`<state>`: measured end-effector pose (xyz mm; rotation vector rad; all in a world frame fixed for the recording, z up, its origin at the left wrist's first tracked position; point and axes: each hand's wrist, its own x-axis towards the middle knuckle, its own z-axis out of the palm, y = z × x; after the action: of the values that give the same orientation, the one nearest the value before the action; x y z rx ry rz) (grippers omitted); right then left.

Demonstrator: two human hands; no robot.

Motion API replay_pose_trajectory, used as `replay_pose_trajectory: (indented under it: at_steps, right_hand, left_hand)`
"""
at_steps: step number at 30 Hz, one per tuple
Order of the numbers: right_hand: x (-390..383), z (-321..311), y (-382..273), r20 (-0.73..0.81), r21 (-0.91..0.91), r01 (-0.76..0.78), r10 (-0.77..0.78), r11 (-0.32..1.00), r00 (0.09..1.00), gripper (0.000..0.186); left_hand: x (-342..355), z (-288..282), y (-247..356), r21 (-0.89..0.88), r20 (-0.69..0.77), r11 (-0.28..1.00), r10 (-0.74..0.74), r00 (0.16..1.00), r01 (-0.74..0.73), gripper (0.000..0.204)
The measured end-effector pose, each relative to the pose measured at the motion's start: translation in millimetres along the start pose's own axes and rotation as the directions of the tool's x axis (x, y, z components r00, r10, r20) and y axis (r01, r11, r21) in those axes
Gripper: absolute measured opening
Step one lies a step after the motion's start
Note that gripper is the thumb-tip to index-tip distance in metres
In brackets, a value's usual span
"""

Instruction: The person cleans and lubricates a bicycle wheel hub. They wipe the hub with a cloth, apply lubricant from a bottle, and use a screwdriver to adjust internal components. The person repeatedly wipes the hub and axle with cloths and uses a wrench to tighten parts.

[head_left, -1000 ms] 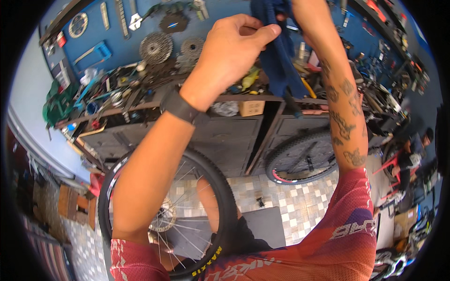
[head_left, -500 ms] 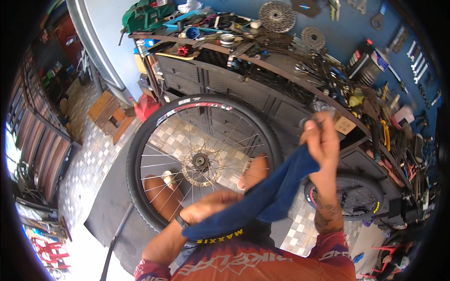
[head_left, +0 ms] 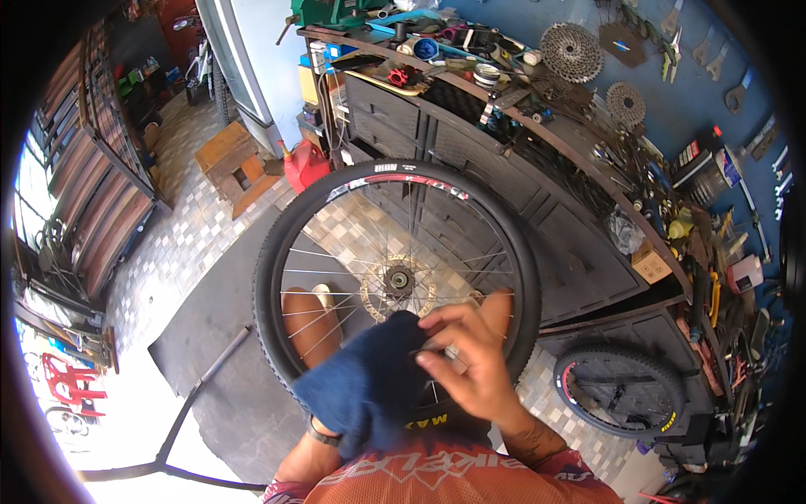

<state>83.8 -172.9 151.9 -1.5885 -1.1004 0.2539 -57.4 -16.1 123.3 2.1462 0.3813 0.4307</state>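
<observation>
A bicycle wheel point(head_left: 274, 252) with a black knobbly tyre stands upright before me, between my legs. Its hub point(head_left: 399, 280) and brake disc face up toward my view. A dark blue cloth point(head_left: 357, 382) drapes over my left hand point(head_left: 319, 425), hiding its fingers; only the wrist with a dark band shows. Beside the cloth's upper right edge, below the hub, my right hand point(head_left: 472, 357) has thumb and fingertips curled toward each other around something small and dark. I cannot make out what that is.
A workbench point(head_left: 529, 118) crowded with tools runs along the blue wall, with dark cabinets beneath. Another wheel point(head_left: 621, 391) lies at the right. At the left are a wooden stool point(head_left: 231, 164), a red jug point(head_left: 306, 165) and a dark mat point(head_left: 210, 311) with a black tube frame.
My right hand has come down and left from beside the bench toward the hub. The cloth, earlier stretched between both hands, is now bunched over my left hand. The view has shifted left.
</observation>
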Motion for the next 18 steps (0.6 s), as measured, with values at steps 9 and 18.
replay_pose_trajectory:
  at_steps: [9, 18]
  right_hand:
    - [-8.7, 40.7, 38.4, -0.197, 0.112, 0.113, -0.090, 0.987, 0.976, 0.052]
    - [-48.1, -17.5, 99.8, 0.458, 0.809, -0.482, 0.152, 0.336, 0.876, 0.047]
  left_hand:
    - [-7.5, 7.2, -12.2, -0.686, -0.027, 0.716, -0.202, 0.979, 0.128, 0.035]
    - [5.1, -27.5, -22.1, -0.876, -0.120, 0.476, -0.379, 0.918, 0.082, 0.033]
